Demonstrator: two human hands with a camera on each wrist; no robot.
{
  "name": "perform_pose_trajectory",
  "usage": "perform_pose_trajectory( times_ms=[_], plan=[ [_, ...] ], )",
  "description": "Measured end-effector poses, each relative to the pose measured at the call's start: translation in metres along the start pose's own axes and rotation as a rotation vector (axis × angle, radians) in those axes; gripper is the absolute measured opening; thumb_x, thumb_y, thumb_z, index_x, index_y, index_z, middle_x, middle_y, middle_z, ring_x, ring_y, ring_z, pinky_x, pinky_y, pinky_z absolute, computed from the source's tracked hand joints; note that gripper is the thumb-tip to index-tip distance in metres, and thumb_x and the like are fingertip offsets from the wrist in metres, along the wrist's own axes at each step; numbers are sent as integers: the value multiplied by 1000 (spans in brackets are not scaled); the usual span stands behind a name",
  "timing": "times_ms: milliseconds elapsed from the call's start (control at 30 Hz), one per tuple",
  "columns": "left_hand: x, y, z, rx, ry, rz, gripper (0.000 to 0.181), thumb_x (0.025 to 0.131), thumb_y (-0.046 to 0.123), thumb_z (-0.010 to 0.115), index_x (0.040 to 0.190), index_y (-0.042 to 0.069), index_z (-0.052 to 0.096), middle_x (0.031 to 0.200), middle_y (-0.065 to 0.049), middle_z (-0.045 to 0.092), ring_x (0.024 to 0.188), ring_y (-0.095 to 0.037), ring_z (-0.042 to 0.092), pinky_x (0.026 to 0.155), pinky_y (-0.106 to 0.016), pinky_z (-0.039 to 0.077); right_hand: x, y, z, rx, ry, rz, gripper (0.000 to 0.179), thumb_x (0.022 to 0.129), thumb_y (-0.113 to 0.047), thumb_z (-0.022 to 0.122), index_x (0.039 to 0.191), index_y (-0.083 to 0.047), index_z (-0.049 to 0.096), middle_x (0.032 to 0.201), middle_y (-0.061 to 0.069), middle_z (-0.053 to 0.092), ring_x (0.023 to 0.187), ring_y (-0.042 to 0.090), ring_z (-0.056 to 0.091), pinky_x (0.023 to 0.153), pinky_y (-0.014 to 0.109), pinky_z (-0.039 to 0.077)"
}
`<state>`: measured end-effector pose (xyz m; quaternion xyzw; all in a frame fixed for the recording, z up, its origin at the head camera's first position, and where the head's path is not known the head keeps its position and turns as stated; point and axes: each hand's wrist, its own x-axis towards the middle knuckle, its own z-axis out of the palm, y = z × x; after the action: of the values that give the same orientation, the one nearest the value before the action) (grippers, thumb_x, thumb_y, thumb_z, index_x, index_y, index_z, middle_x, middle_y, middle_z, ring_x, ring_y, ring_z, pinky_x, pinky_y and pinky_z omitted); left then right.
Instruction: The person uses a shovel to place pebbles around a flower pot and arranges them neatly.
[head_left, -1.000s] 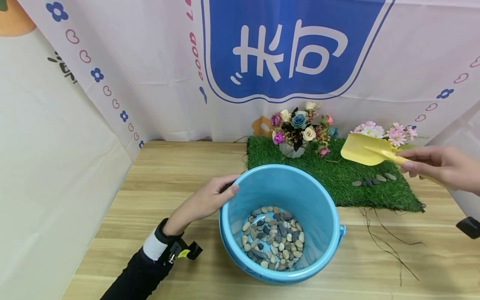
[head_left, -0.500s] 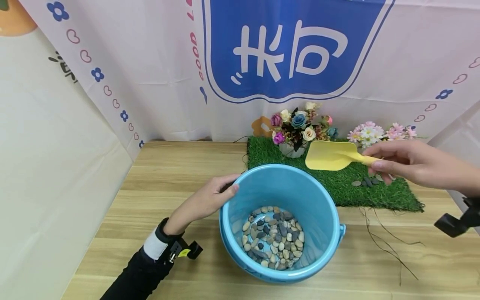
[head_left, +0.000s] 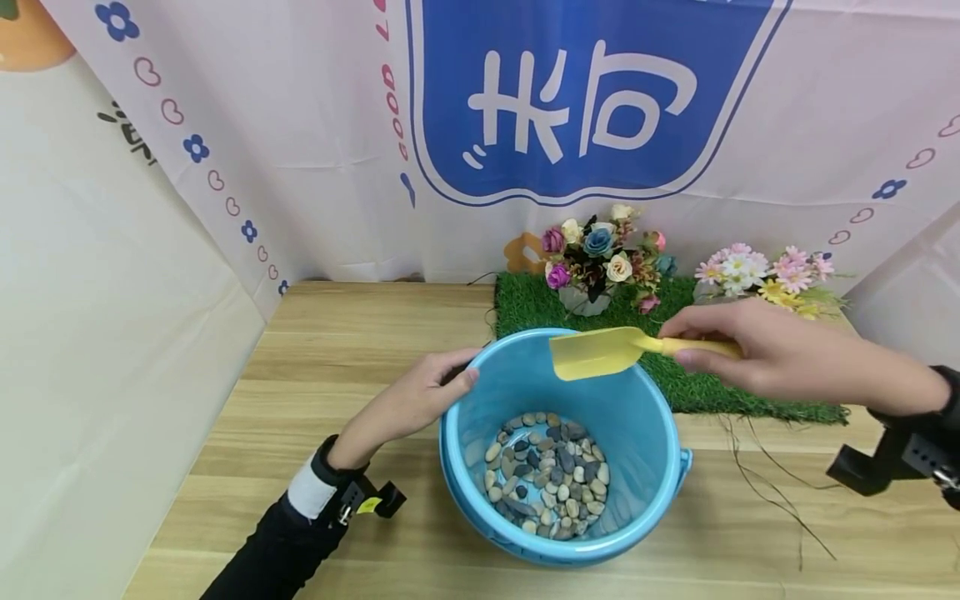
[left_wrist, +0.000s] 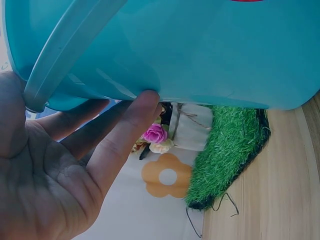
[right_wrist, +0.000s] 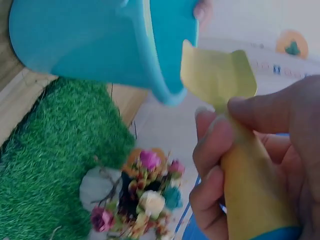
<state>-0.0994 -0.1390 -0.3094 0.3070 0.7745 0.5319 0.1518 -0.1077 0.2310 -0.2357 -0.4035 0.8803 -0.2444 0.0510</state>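
Note:
A light blue bucket (head_left: pixel 652 467) stands on the wooden table with several pebbles (head_left: pixel 562 479) on its bottom. My left hand (head_left: pixel 416 396) holds its left rim, thumb over the edge and fingers against the outside wall, as the left wrist view shows. Over the bucket's far right rim my right hand (head_left: pixel 757 346) grips a yellow toy shovel (head_left: pixel 596 354) by the handle. The shovel's blade points left above the opening and carries no pebbles that I can see. In the right wrist view the fingers and thumb wrap round the shovel's handle (right_wrist: pixel 250 185).
Behind the bucket lies a green artificial grass mat (head_left: pixel 682 387), with a pot of mixed flowers (head_left: pixel 600 258) and pink, white and yellow flowers (head_left: pixel 765 275) on it. Loose dark threads (head_left: pixel 772 492) lie on the table (head_left: pixel 352 333). A printed cloth (head_left: pixel 337 167) hangs behind.
My right hand has carried the yellow toy shovel left and slightly down, from above the mat's right side to above the bucket's rim. My left hand and the bucket have stayed put.

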Motion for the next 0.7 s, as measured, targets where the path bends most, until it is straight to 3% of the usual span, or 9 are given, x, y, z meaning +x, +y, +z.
perform_pose_trajectory(
  times_ms=[100,467,600,700],
  plan=[
    [-1,0,0,-3,0,-5,37,99,10,38,134,-2,42,105,-22,62,75,-26,66,63,-34,57,7,-9,4,-32,-27,-18,18,95,-19,53,112,-18,59,80,-16,56,48,-1,43,41,20,44],
    [-1,2,1,16,3,6,36,99,10,39,132,-3,44,106,-22,61,78,-27,66,63,-33,57,32,-35,24,-189,-153,27,18,94,-22,55,108,-15,63,67,-16,51,47,-3,43,40,20,42],
    [0,2,1,9,-2,1,36,99,9,38,132,-3,43,106,-22,61,77,-26,66,63,-33,57,41,-42,33,-245,-179,14,8,93,-20,55,88,-17,61,58,-13,41,44,-2,37,37,19,35],
    [0,1,0,6,-4,3,36,99,9,38,132,-3,43,105,-22,61,77,-27,66,62,-33,57,47,-45,40,-273,-194,2,20,93,-18,54,73,-21,51,54,-10,31,42,0,31,37,18,29]
  ],
)
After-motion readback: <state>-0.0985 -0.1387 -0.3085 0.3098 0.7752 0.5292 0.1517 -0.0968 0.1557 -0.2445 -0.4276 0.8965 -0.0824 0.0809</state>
